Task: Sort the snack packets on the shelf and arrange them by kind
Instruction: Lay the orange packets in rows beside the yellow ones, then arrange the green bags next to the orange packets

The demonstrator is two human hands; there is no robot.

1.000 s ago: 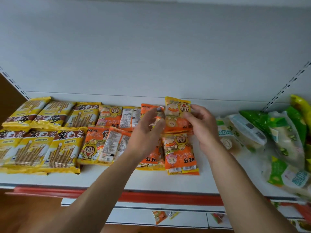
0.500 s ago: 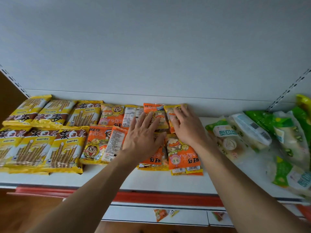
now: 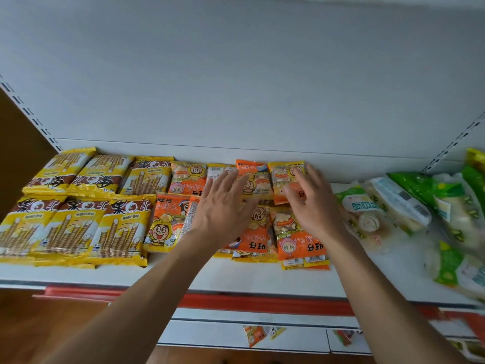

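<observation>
Several yellow wafer-stick packets [image 3: 76, 206] lie in two rows at the left of the white shelf [image 3: 210, 274]. Orange cartoon snack packets [image 3: 299, 243] fill the middle, also in two rows. Green-and-white packets [image 3: 409, 206] are heaped loosely at the right. My left hand [image 3: 223, 206] hovers flat over the middle orange packets, fingers spread, holding nothing. My right hand [image 3: 312, 203] is spread over the back-row orange packet [image 3: 283, 174] at the right end of that group, with nothing gripped.
The shelf's grey back panel [image 3: 236, 88] rises behind the packets. A red price strip [image 3: 236, 300] runs along the front edge. A lower shelf [image 3: 236, 334] below holds a few small packets [image 3: 256, 334]. Brown floor shows at the lower left.
One second ago both hands held an orange packet raised above the back row. It now lies flat in the back row, and both hands have let go and spread open over the packets.
</observation>
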